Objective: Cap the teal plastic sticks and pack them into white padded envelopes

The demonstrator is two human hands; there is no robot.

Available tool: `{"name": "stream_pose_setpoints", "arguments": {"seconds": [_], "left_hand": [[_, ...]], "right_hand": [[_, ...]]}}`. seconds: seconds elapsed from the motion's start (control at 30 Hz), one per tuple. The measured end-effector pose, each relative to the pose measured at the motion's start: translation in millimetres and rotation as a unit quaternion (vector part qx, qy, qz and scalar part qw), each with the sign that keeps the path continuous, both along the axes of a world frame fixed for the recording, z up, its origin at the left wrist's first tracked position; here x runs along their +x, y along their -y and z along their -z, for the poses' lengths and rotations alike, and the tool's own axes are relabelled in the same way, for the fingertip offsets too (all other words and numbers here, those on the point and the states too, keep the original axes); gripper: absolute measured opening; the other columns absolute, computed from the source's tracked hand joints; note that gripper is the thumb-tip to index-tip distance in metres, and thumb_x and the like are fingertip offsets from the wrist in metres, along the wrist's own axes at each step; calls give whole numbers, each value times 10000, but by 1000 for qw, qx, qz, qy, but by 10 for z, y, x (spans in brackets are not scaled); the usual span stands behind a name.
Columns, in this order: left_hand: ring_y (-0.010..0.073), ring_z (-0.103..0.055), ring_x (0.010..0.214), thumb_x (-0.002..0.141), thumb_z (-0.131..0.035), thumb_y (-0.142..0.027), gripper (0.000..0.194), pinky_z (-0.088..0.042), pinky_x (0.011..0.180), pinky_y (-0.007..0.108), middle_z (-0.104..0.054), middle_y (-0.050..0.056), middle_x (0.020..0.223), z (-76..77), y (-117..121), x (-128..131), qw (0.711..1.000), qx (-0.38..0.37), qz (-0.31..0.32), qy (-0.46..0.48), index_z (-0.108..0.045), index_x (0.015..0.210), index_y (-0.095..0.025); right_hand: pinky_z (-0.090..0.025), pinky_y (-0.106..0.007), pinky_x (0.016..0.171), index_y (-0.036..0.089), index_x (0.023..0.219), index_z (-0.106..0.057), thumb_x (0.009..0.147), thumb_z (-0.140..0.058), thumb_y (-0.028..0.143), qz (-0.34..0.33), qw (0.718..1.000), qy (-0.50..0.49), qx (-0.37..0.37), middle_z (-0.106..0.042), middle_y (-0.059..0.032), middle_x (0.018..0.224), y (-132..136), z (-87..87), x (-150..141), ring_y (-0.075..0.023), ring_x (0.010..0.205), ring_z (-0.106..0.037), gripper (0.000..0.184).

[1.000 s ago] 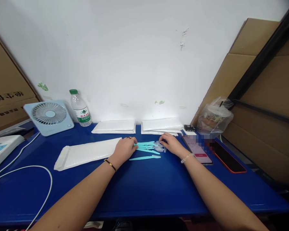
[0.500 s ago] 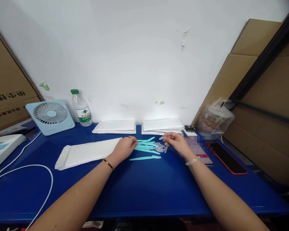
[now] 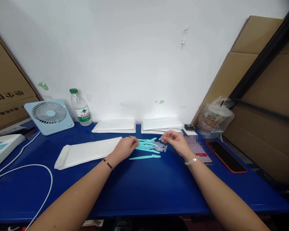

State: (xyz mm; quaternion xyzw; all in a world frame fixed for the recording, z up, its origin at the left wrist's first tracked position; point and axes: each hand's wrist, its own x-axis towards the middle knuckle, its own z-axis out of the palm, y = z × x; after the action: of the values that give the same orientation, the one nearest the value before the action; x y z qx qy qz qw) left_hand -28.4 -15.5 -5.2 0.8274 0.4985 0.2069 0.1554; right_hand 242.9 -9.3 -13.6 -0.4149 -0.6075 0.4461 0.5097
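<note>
My left hand (image 3: 126,146) is closed in a pinch at the left end of a pile of turquoise eyebrow razors (image 3: 148,149). One razor (image 3: 151,140) reaches out from its fingertips and slants up to the right. Between the thumb and fingers of my right hand (image 3: 174,139) is a small clear blade cap (image 3: 161,138). More translucent caps (image 3: 161,148) lie loose at the right end of the pile. A single razor (image 3: 145,157) rests apart, in front of the others. Beside my left hand a white padded envelope (image 3: 86,152) lies flat, its right end partly hidden.
Two stacks of white envelopes (image 3: 114,125) lie along the wall. A blue fan (image 3: 49,117) and a water bottle (image 3: 81,109) stand at the left. On the right are a tablet (image 3: 198,149), an orange-edged phone (image 3: 230,158) and a bagged drink cup (image 3: 215,117). A white cable (image 3: 50,186) loops at the left.
My right hand has shifted slightly to the left with the cap. My left hand has barely moved, and the whole view has tilted a little.
</note>
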Motion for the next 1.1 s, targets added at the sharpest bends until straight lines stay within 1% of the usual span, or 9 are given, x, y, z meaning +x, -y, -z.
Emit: {"name": "stream_pose_setpoints", "arguments": {"seconds": [0.17, 0.33, 0.53, 0.6, 0.67, 0.8, 0.87, 1.0, 1.1], "left_hand": [[170, -575, 713, 892, -396, -347, 261, -357, 614, 267, -657, 23, 845, 24, -12, -2, 1000, -1, 11, 2, -585, 787, -201], [168, -566, 709, 890, -404, -346, 259, -344, 603, 265, -652, 26, 852, 22, -8, 10, 1000, -1, 20, 3, -586, 781, -197], [160, -561, 693, 886, -416, -351, 257, -346, 610, 257, -651, 26, 843, -41, 50, 58, 999, 1, 39, 9, -599, 792, -198], [157, -561, 685, 878, -432, -357, 255, -350, 607, 252, -650, 22, 816, -54, 77, 72, 999, -14, 49, 7, -607, 782, -198], [156, -560, 669, 866, -450, -364, 260, -350, 594, 248, -649, 18, 773, -60, 105, 82, 997, -41, 62, -1, -616, 757, -197], [156, -563, 641, 846, -479, -384, 262, -361, 575, 250, -652, 13, 733, -51, 109, 90, 992, -84, 88, -26, -638, 747, -200], [170, -579, 698, 857, -461, -382, 261, -393, 614, 260, -659, 25, 790, -30, 53, 85, 996, -49, 61, -34, -652, 827, -205], [227, -547, 1006, 863, -454, -289, 258, -415, 831, 322, -636, 71, 1067, 52, -154, 61, 995, 62, -46, -68, -640, 1023, -209], [249, -515, 1065, 838, -490, -278, 240, -408, 862, 351, -628, 72, 1079, 109, -274, 45, 989, 61, -92, -102, -638, 1016, -215]], "right_hand": [[-538, -335, 732, 173, 851, -648, 720, -703, 402, -17, 999, 44, 25, -686, -48, 774, -11, 38, -28, -167, 726, -656, 270], [-536, -335, 740, 168, 873, -646, 735, -693, 384, -42, 998, 53, 14, -693, -47, 782, -13, 59, -69, -178, 736, -674, 261], [-524, -299, 651, 161, 855, -640, 716, -706, 396, -77, 995, 64, -19, -678, -39, 733, 79, -39, -135, -159, 665, -653, 281], [-508, -290, 630, 155, 877, -645, 739, -681, 407, -98, 990, 103, -18, -665, -42, 717, 100, -90, -99, -157, 659, -637, 290], [-486, -283, 623, 157, 887, -655, 781, -630, 416, -88, 981, 173, 8, -651, -46, 732, 100, -135, -1, -154, 667, -609, 282], [-447, -283, 607, 182, 853, -675, 772, -618, 415, -37, 937, 344, 47, -619, -45, 792, 50, -144, 266, -156, 677, -549, 253], [-443, -283, 617, 193, 869, -676, 718, -666, 408, -48, 918, 391, 37, -612, -45, 835, 19, -108, 347, -162, 700, -544, 263], [-429, -268, 627, 184, 801, -665, 705, -666, 362, -85, 903, 420, 21, -595, -46, 862, -17, -44, 365, -152, 703, -533, 202], [-408, -247, 588, 170, 773, -631, 713, -643, 317, -91, 901, 424, 3, -590, -31, 780, -10, -43, 350, -137, 648, -515, 159]]}}
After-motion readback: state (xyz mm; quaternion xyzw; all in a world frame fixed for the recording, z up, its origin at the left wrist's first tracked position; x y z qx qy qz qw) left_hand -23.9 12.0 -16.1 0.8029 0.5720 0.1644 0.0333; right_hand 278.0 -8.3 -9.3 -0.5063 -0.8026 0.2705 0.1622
